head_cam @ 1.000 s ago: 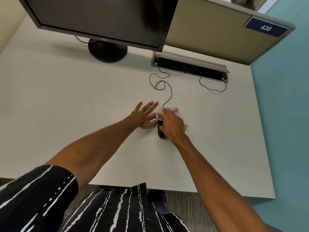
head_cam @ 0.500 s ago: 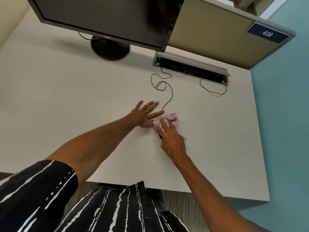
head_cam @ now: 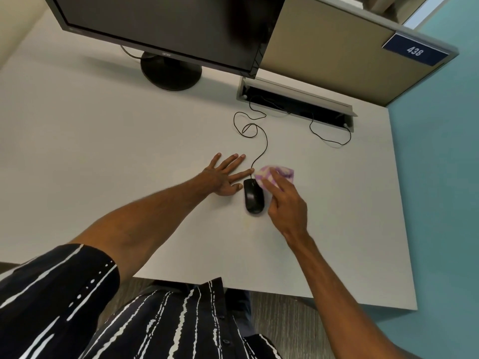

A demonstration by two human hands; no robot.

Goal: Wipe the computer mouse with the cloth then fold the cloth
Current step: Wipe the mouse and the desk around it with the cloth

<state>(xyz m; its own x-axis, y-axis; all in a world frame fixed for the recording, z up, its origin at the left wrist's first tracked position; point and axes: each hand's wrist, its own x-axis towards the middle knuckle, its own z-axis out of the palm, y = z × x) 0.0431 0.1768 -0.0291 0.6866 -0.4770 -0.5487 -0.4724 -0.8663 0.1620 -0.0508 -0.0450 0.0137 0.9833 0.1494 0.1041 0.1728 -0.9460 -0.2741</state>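
Observation:
A black wired computer mouse lies on the white desk, fully uncovered. My right hand sits just right of it, bunching a pink and white cloth under its fingers against the mouse's front right side. My left hand lies flat on the desk to the left of the mouse, fingers spread, thumb and forefinger close to its front end. The mouse's thin black cable loops back toward the rear of the desk.
A black monitor on a round stand fills the back. A cable slot is sunk into the desk behind the mouse, with a second cable loop. A partition with a "438" sign stands right.
My right hand slid with the cloth from on top of the mouse to its right side, uncovering the mouse. My left hand stayed flat beside it.

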